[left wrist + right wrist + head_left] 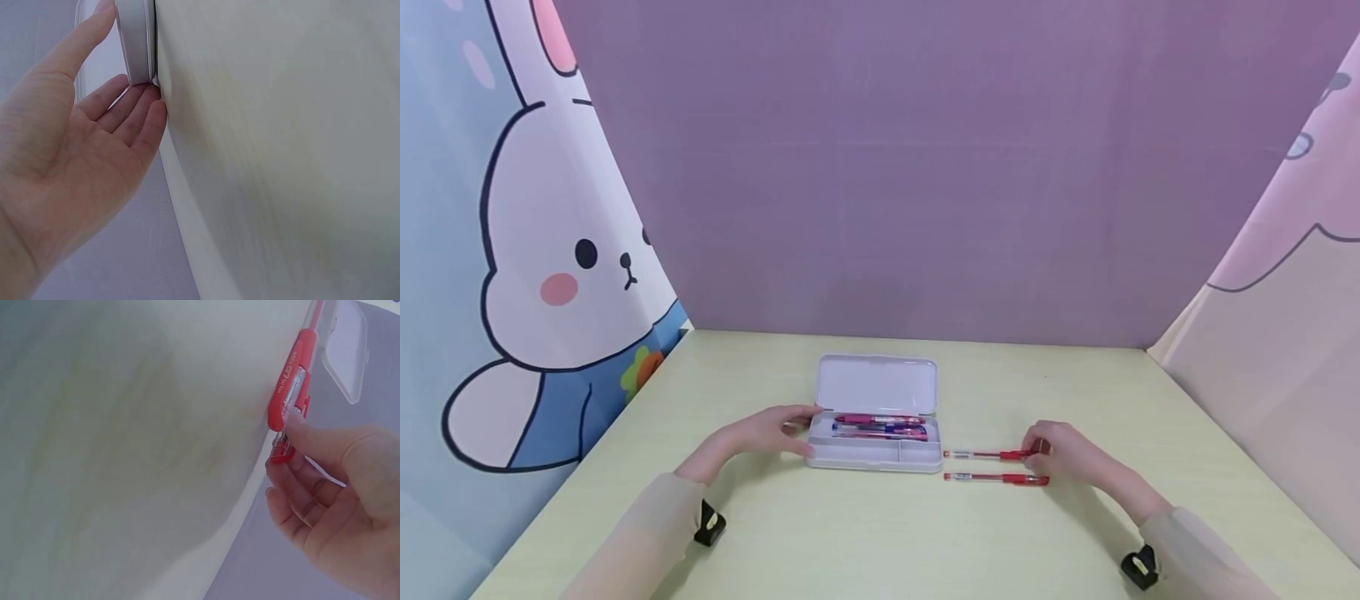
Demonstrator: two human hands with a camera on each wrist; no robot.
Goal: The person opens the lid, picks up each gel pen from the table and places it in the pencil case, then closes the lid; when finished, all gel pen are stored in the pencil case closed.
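Note:
A white pencil case (850,454) lies on the table with its lid raised, holding several red and blue pens (880,427) in the back compartment. My left hand (767,431) holds the case's left end, thumb at the front corner and fingers toward the back; the left wrist view shows them around the case end (136,44). To the right of the case lie two red gel pens, roughly parallel. With thumb and fingertips, my right hand (1063,450) pinches the cap end of the farther red gel pen (973,454). The nearer red gel pen (1015,480) lies just in front.
The pale table (880,542) carries the case and pens. A purple cloth (925,183) hangs behind its far edge. Printed curtains stand at both sides, with a rabbit drawing (572,242) on the left one.

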